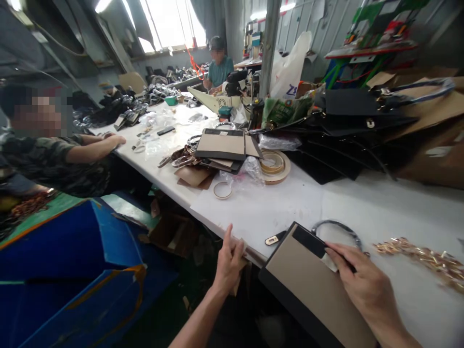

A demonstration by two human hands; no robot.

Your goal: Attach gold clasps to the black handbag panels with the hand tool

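My right hand (362, 278) grips the upper right edge of a bag panel (308, 290), beige with black borders, with the thumb near a small white label (329, 262). The panel slants over the front edge of the white table. My left hand (230, 263) is at that edge, left of the panel, its index finger stretched out; its lower fingers are partly hidden beside a tan piece. A dark round handle (339, 223) lies behind the panel. A black tab with a gold plate (274, 239) is near its upper left corner.
Gold hardware (420, 256) is heaped at right. Tape rolls (274, 166) and stacked panels (221, 144) lie further back, with black bag pieces (348, 130) at back right. A blue bin (68, 270) stands at lower left. One person (50, 145) sits at left, another (220, 67) at the far end.
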